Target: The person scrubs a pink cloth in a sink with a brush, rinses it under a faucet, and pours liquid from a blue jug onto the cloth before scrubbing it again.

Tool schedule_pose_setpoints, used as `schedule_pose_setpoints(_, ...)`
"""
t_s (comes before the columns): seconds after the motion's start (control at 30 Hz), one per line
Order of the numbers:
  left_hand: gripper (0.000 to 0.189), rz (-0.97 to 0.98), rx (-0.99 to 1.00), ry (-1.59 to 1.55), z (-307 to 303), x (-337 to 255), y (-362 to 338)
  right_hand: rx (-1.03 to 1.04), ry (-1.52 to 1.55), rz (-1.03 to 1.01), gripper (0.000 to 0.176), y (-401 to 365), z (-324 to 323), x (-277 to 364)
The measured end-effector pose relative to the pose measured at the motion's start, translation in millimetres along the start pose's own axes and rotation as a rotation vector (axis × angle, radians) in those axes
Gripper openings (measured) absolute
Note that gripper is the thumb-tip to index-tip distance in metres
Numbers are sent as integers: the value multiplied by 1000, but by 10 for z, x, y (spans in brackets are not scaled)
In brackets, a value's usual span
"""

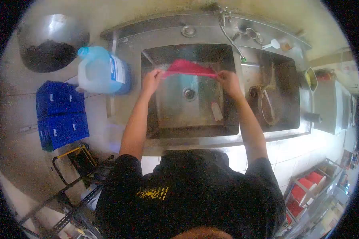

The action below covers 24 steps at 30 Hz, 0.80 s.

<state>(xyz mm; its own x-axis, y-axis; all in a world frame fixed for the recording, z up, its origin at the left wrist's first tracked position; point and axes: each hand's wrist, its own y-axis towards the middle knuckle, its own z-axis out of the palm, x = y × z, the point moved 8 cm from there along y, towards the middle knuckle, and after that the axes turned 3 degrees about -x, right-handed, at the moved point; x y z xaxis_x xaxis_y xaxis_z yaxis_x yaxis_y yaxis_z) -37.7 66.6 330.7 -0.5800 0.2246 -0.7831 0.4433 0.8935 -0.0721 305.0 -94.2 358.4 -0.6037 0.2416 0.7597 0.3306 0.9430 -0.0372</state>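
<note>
A red-pink cloth is stretched between my two hands, over the far part of the left sink basin. My left hand pinches its left corner. At the right corner, the fingers of my right hand are closed on the cloth. The cloth's near edge runs nearly straight from hand to hand. Below it shows the round drain. A small pale, flat piece lies on the basin floor to the right, closer to me.
In the right basin rests a round strainer-like item. A tap with a hose stands behind the basins. To the left are a large jug of blue liquid, blue crates and a big metal pot.
</note>
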Motion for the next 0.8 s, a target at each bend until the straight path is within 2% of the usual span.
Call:
schedule_pose_setpoints(0.07,29,50,-32,132,190,171,-97,-16,-95,15,25,-55,243,-276)
schedule_pose_setpoints(0.1,31,0,-1,65,392,425,-160,-21,-142,24,24,-126,407,-440)
schedule_pose_setpoints(0.13,34,-50,28,0,600,696,-215,35,-147,97,21,-188,640,-739)
schedule_pose_setpoints(0.17,33,-68,63,78,807,894,-338,95,-149,175,18,-304,881,-1020)
schedule_pose_setpoints(0.2,32,-87,102,156,1010,1108,-497,252,-318,119,21,-432,1139,-1092)
schedule_pose_setpoints(0.23,32,-124,276,305,1310,1460,-672,410,-488,57,24,-589,1375,-1179)
schedule_pose_setpoints(0.27,34,-159,453,451,1625,1884,-911,381,-274,85,28,-851,1610,-1409)
schedule_pose_setpoints(0.3,37,-196,464,486,1920,2440,-1266,346,-61,115,33,-1086,1862,-1702)
schedule_pose_setpoints(0.33,42,-231,475,522,2105,2799,-1495,377,-101,143,35,-1179,2088,-1977)
schedule_pose_setpoints(0.43,54,-340,923,453,2273,2483,-1699,478,-218,241,41,-1571,2721,-2773)
schedule_pose_setpoints(0.53,61,-424,730,289,2055,1555,-1437,463,-396,305,53,-1555,2451,-2541)
schedule_pose_setpoints(0.6,67,-165,506,281,2490,1861,-1483,426,-544,320,63,-1502,2155,-2302)
schedule_pose_setpoints(0.63,71,-36,388,275,2624,1967,-1508,404,-504,388,68,-1492,2079,-2311)
schedule_pose_setpoints(0.67,73,-64,384,335,2701,2045,-1556,371,-465,444,74,-1504,2029,-2393)
schedule_pose_setpoints(0.7,74,-92,377,393,2755,2085,-1614,329,-312,598,79,-1610,2070,-2740)
schedule_pose_setpoints(0.8,81,-172,355,460,2732,2087,-1644,141,-199,219,80,-1847,2130,-2879)
